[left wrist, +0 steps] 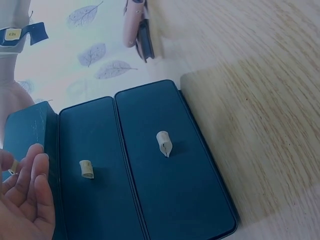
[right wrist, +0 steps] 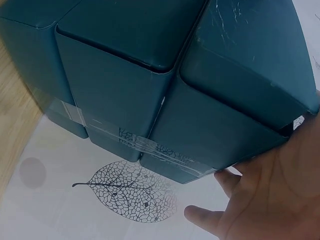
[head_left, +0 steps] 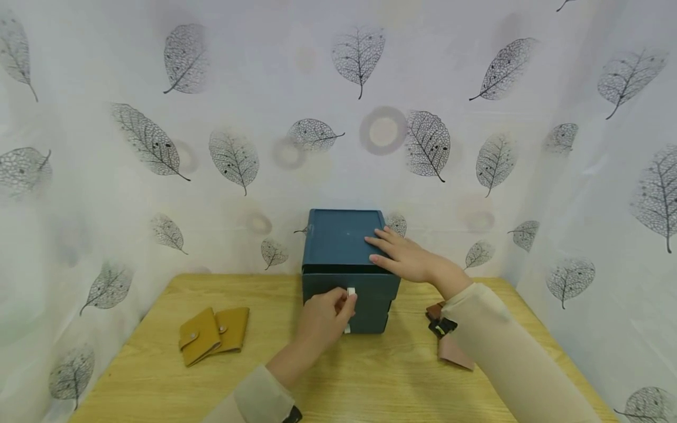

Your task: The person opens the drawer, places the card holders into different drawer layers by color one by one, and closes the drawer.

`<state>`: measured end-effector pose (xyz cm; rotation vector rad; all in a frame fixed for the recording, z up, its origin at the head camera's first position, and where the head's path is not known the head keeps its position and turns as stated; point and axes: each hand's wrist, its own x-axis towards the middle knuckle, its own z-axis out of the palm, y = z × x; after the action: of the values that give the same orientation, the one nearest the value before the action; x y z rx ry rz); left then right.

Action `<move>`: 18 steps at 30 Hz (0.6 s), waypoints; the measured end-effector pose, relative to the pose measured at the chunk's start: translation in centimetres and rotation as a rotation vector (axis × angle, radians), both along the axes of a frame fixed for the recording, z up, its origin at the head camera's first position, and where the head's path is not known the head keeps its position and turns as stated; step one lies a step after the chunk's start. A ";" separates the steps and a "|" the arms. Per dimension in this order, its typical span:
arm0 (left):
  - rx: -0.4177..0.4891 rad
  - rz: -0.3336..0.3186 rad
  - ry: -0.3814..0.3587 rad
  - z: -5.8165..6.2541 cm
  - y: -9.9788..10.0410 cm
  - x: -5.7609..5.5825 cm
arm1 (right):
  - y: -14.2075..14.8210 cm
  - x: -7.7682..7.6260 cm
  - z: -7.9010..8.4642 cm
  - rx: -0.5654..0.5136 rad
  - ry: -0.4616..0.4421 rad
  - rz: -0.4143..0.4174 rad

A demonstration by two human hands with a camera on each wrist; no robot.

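The left hand [head_left: 324, 318] pinches the drawer's tab [head_left: 351, 291], its likely best grip; the right hand [head_left: 406, 259] rests on the box [head_left: 338, 238], probably light, stiff.

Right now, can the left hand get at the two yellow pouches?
Likely yes: the yellow pouches lie left of the blue drawer unit, with only bare table between them and the left hand. That hand pinches the white tab on the top drawer, so it would need to let go first.

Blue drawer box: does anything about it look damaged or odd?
Slightly. The top drawer juts out past the two below, its front bears pale scratches, and clear tape runs across the side of the box, perhaps a repair.
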<state>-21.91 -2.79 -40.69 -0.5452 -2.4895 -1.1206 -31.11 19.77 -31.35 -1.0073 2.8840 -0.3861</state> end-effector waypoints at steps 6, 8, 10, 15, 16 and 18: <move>0.002 -0.007 -0.012 0.0 -0.1 0.4 | 0.0 0.1 0.1 0.000 -0.009 -0.002; -0.002 -0.009 -0.012 0.0 -0.1 0.4 | 0.0 0.1 0.1 -0.001 -0.008 -0.005; -0.005 -0.008 -0.011 0.0 -0.1 0.5 | 0.0 0.1 0.1 -0.003 -0.008 -0.006; -0.005 -0.016 -0.020 0.1 -0.1 0.8 | 0.0 0.1 0.1 -0.004 -0.009 -0.003; -0.004 -0.019 -0.020 0.1 -0.2 0.9 | -0.1 0.1 0.1 -0.002 -0.009 -0.002; 0.002 -0.025 -0.020 0.2 -0.2 1.0 | -0.1 0.1 0.1 0.001 -0.008 0.000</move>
<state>-20.93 -3.00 -40.52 -0.5686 -2.5049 -1.1428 -31.01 19.66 -31.22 -1.0029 2.8775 -0.3872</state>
